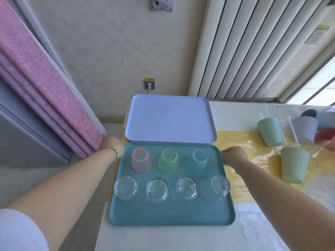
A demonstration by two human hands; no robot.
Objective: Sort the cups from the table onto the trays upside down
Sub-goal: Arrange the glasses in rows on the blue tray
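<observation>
Cups point(167, 160) sit rim-down on teal tray point(163, 214); R hand point(233, 156) pinches its rim, L hand point(111, 145) at corner, grip hidden; prob. repositioning tray.

Both bare forearms reach forward, well apart. The left grip point(112, 146), with a woven band point(113, 154) at its wrist, shows only its back, its fingers hidden. The right grip point(233, 157) curls its fingers on the tray point(163, 212) rim.

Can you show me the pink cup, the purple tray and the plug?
pink cup point(139, 154): head view, its upturned base.
purple tray point(170, 120): head view, its bare floor.
plug point(149, 85): head view, its white body.
</observation>
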